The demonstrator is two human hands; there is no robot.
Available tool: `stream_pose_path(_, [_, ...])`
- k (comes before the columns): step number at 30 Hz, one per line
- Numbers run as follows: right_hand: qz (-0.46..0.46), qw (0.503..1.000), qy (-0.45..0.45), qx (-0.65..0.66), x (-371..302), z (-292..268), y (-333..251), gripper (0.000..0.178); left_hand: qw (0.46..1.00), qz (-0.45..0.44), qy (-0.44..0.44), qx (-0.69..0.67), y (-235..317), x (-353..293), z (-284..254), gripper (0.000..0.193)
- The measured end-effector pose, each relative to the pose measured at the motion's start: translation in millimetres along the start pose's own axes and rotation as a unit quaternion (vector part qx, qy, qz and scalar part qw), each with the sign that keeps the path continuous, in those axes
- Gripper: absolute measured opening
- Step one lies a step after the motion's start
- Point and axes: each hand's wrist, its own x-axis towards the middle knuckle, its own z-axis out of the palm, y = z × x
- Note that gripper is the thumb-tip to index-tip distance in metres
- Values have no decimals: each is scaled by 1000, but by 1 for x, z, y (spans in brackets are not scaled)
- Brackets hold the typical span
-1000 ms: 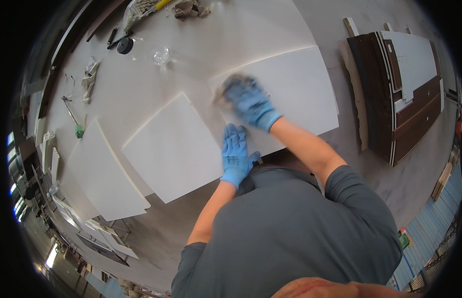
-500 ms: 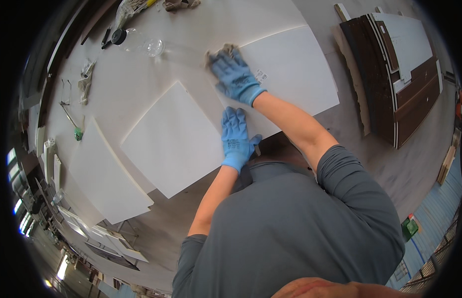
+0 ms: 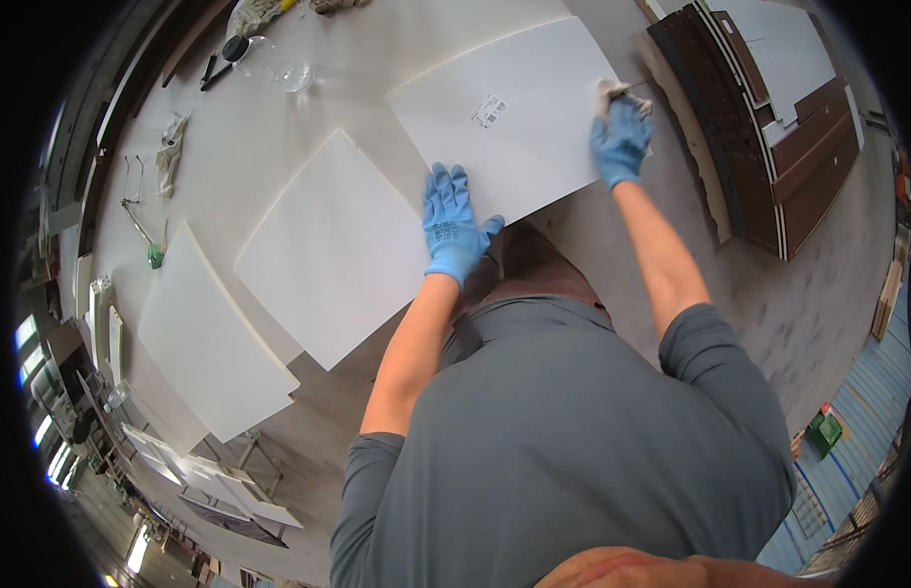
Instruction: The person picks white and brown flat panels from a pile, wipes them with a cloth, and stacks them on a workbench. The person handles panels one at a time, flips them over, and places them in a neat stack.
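A white panel (image 3: 534,88) with a printed label (image 3: 489,111) lies on the table in front of me. My left hand (image 3: 452,218), in a blue glove, rests flat on its near left corner, fingers stretched forward and thumb out. At the panel's right edge my right hand (image 3: 622,142), also in a blue glove, is closed on a beige cloth (image 3: 612,91) that bunches out past the fingertips. A second white panel (image 3: 328,245) lies to the left of my left hand, with another white board (image 3: 206,343) farther left.
A stack of brown and white boards (image 3: 769,127) stands to the right. At the far left of the table are a clear bottle (image 3: 269,64) with a black cap, a black tool (image 3: 214,73) and a crumpled plastic bag (image 3: 169,152). A green item (image 3: 154,257) lies nearer.
My right hand has swept the cloth rightward across the panel to its right edge, uncovering the label. My left hand stays flat near the panel's corner, and the view has shifted slightly.
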Motion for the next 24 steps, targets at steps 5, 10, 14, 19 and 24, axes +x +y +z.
stream_pose_path(5, [-241,921,-109,287,-66,-56,-145,41,1000,10,-27,7,-5,-2,-2,109])
stream_pose_path(10, [-95,949,-254,164,-33,-49,-50,41,999,17,-20,30,-6,-1,0,113])
stream_pose_path(14, [-16,988,-133,77,-15,-21,28,45,999,8,-19,39,-5,-1,5,114])
stream_pose_path(19, [-209,945,-165,191,-2,7,30,47,999,6,-29,41,-7,2,7,115])
stream_pose_path(24, [-38,958,-229,167,113,99,79,47,998,22,-16,54,-6,2,7,115])
